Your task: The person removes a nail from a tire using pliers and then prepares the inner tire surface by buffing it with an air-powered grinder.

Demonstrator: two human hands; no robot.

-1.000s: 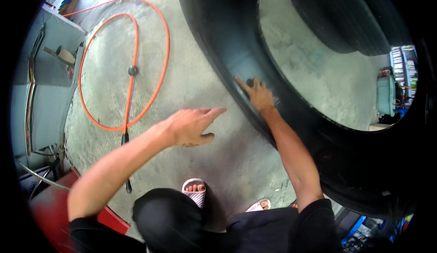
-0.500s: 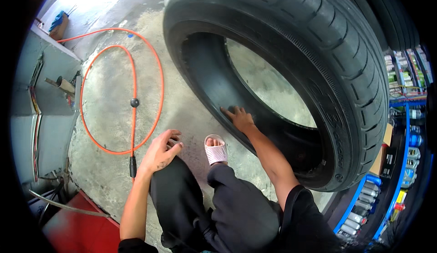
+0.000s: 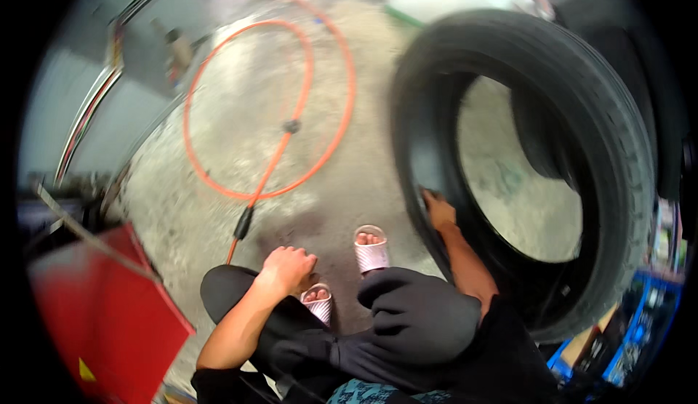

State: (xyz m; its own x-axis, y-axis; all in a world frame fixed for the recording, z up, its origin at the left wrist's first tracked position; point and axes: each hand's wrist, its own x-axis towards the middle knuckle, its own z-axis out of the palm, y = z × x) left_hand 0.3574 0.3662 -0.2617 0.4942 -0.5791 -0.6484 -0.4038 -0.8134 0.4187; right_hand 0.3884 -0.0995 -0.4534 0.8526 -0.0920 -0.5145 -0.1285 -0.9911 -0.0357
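Observation:
A large black tyre point(image 3: 625, 149) stands upright on the concrete floor at my right. My right hand point(image 3: 438, 210) lies on the tyre's inner sidewall near its lower left rim, fingers pressed against the rubber. My left hand point(image 3: 289, 268) rests loosely curled on my left knee and holds nothing. Below the hands are my dark trousers and two pink sandals point(image 3: 371, 250).
An orange air hose point(image 3: 287, 124) lies looped on the floor ahead, with a black fitting near my left foot. A red box or cabinet point(image 3: 94, 324) stands at the lower left. Blue racks point(image 3: 640, 331) stand behind the tyre at the right. A second tyre point(image 3: 640, 33) is farther back.
The view swung and the tyre now stands farther right. My left hand has come back from the floor side onto my knee. My right hand stays on the tyre's inner wall.

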